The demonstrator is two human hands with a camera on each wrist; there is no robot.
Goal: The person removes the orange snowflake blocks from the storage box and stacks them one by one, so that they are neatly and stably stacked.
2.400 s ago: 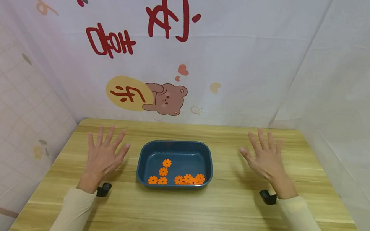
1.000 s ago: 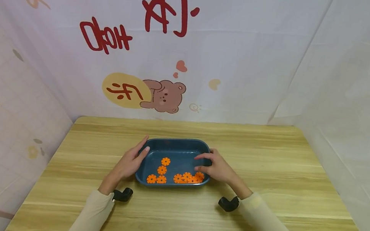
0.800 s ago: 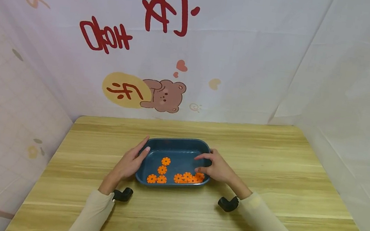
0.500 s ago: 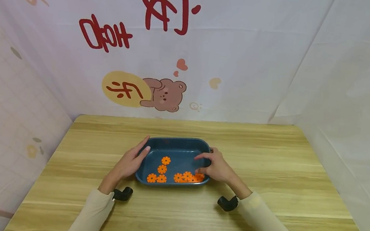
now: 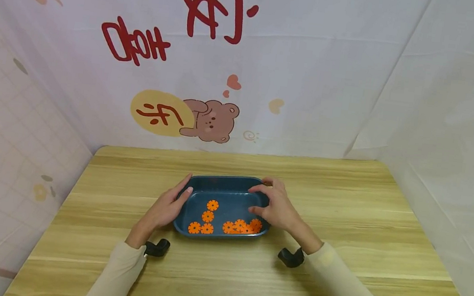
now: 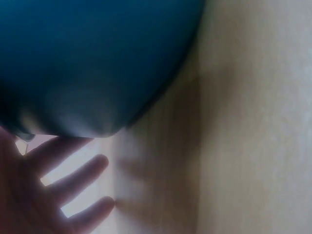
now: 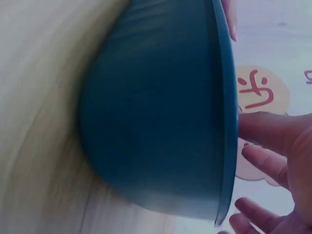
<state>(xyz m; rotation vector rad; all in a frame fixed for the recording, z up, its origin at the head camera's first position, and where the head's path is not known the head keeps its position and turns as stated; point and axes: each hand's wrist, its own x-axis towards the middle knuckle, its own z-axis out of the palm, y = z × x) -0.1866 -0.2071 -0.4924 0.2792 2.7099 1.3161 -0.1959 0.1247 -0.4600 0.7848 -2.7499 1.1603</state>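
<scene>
A dark blue rectangular tray (image 5: 226, 198) rests on the table, with several orange notched discs (image 5: 208, 216) inside, some spread at the left and others heaped at the front right. My left hand (image 5: 166, 208) holds the tray's left end, its thumb over the rim and its fingers along the outer wall. In the left wrist view, the fingers (image 6: 80, 179) are spread beside the blue wall. My right hand (image 5: 277, 207) is at the right end, thumb and forefinger apart over the interior. In the right wrist view, its fingers (image 7: 265, 165) appear spread above the rim, with no disc between them.
The wood-grain table (image 5: 220, 284) extends around the tray. A white printed cloth (image 5: 316, 79) hangs behind it, and cloth also closes off both sides. Black wrist mounts (image 5: 291, 257) jut inward from both wrists.
Both hands have come in from the table's sides to the tray's ends. In the last half second, my right hand has risen slightly and moved toward the far right corner. The discs look unmoved.
</scene>
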